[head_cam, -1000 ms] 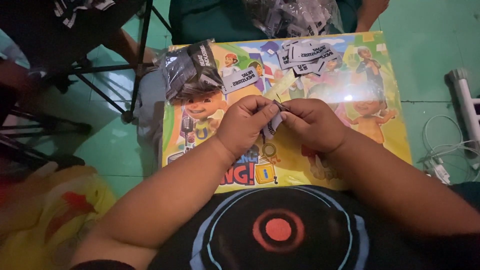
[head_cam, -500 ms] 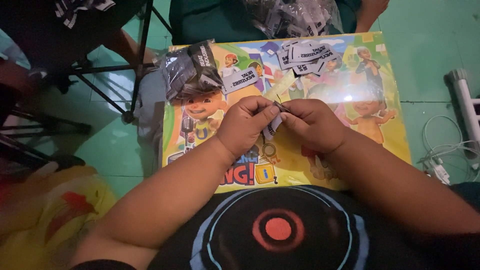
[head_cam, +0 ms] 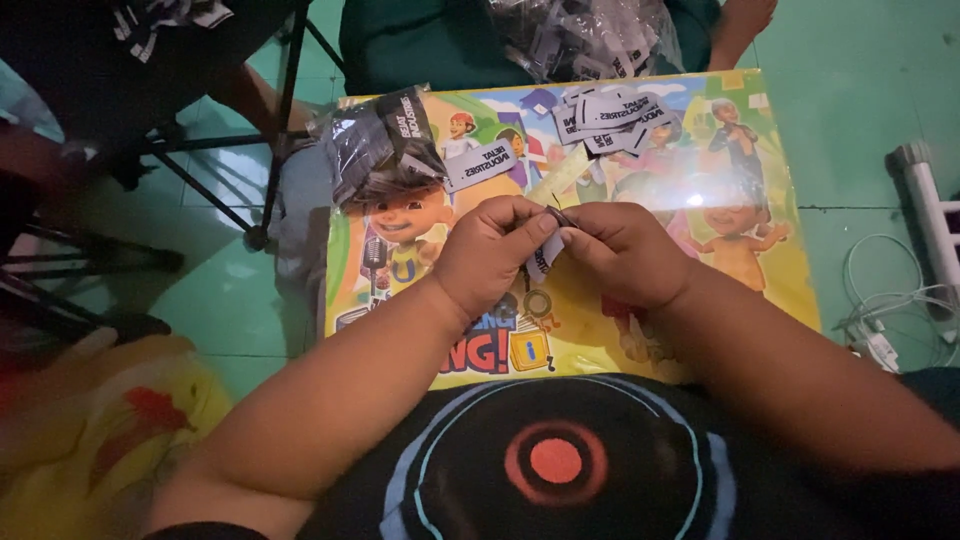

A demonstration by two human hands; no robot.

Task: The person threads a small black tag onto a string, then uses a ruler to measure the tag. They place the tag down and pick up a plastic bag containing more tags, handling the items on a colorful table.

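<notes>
While the left hand [head_cam: 487,252] and right hand [head_cam: 622,250] pinch one small white tag [head_cam: 542,256] between their fingertips above the cartoon-printed board [head_cam: 760,260], nothing blocks them. One clear bag of dark tags [head_cam: 378,145] lies at the board's far left corner, one loose pile of white tags [head_cam: 607,116] far right, one single tag [head_cam: 478,164] between them.

We can't see most of the small label [head_cam: 541,260]: both sets of fingers [head_cam: 520,225] cover it, only a pale strip shows. What the thin dark bit [head_cam: 557,213] at the fingertips is, too small to tell. Clear bag of labels [head_cam: 590,35] is cut off by the top edge, contents a blur. Person opposite: only a foot [head_cam: 742,20] and green cloth [head_cam: 420,45]. White cable [head_cam: 885,310] runs off the right edge. Yellow cloth [head_cam: 90,440] bottom left is blurred.
</notes>
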